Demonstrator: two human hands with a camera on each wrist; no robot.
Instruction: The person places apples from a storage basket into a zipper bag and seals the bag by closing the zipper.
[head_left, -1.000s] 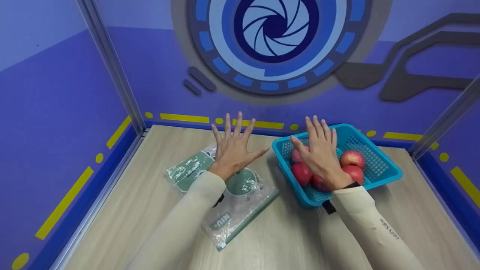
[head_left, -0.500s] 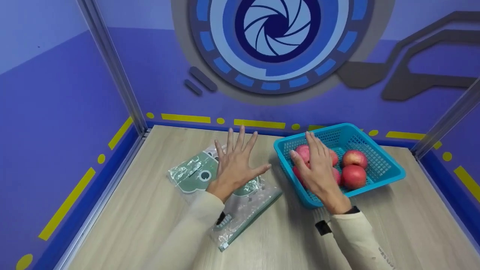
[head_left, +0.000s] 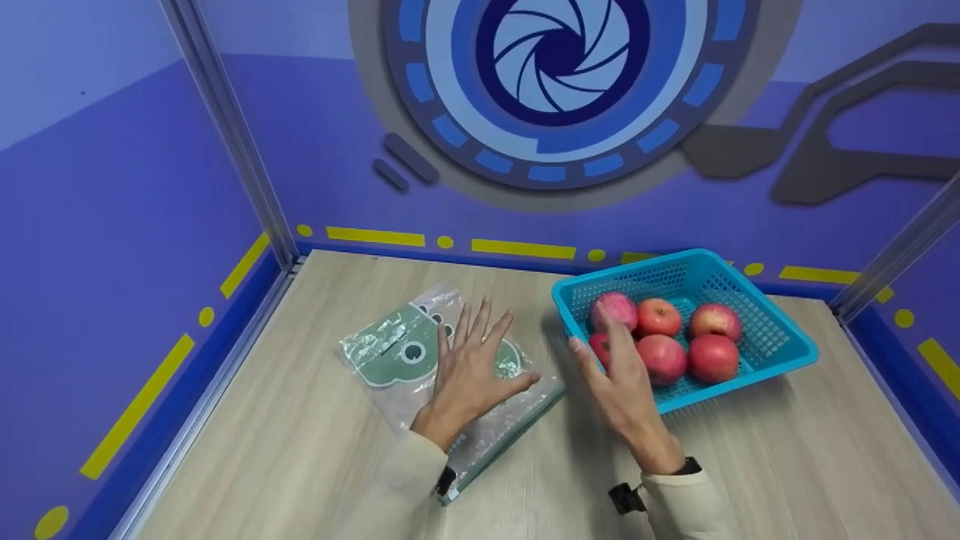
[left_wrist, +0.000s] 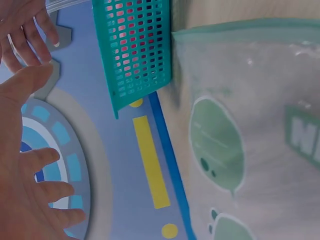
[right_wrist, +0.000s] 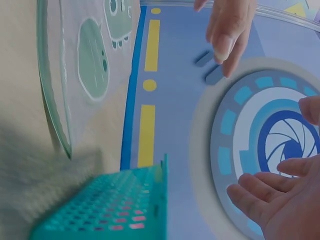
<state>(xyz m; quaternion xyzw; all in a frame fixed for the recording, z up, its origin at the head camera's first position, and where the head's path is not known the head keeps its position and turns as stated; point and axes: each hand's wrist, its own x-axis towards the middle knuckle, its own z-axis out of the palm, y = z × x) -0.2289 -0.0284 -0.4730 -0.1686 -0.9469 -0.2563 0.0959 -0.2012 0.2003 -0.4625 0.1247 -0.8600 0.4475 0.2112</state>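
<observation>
A clear plastic bag [head_left: 397,409] with green cartoon prints lies flat on the table, its green zip edge toward the lower right. Over it hovers my left hand [head_left: 469,379], fingers spread, holding nothing; the left wrist view shows a gap between the palm [left_wrist: 25,165] and the bag [left_wrist: 265,135]. My right hand [head_left: 622,386], also empty with its fingers extended, is above the near left corner of the turquoise basket [head_left: 776,319]. Several red apples [head_left: 661,358] sit in the basket, one partly hidden behind that hand. In the right wrist view, the hand [right_wrist: 285,200] stands clear of the basket [right_wrist: 100,202].
Pale wooden table [head_left: 262,420] extends left of the bag and around the basket. A blue-purple wall [head_left: 315,150] with a round emblem stands along the back, and metal posts [head_left: 240,142] rise at the table's back corners.
Both hands have moved down and back toward the near side, the right one withdrawing from over the basket's middle and uncovering more apples. The bag and basket stay in place.
</observation>
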